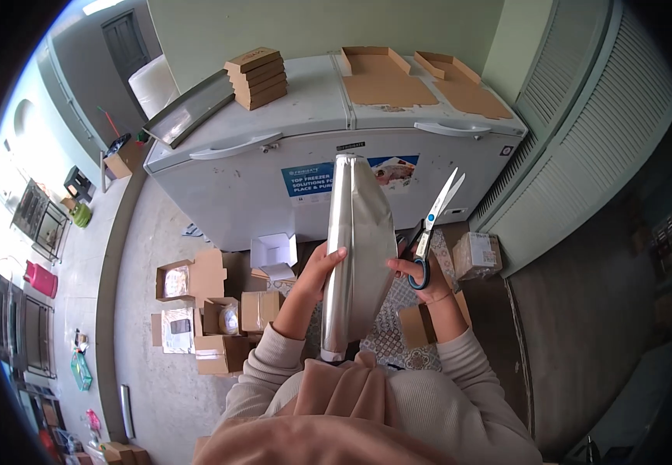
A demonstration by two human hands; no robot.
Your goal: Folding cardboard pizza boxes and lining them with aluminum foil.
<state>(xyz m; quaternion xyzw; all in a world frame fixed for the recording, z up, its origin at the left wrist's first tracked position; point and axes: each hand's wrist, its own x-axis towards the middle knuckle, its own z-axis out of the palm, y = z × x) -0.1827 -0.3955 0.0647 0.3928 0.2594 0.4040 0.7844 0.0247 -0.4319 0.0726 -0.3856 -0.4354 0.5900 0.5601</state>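
Observation:
A long roll of aluminium foil [341, 232] stands out before my body, pointing away towards a chest freezer, with a loose sheet of foil [373, 232] hanging along its right side. Around the roll's left side is my left hand [317, 268], its thumb on the foil. My right hand [429, 279] holds scissors [427, 232] with blue and black handles; the blades point up and are slightly apart. The right thumb and fingers are also at the edge of the foil sheet, though the exact grip on it is partly hidden.
The white chest freezer [225, 186] carries stacked cardboard boxes [257, 81], a metal tray [190, 116] and flattened boxes [391, 87]. Opened cartons [219, 347] lie on the floor at left. A taped parcel [477, 256] is by the louvred doors [591, 116].

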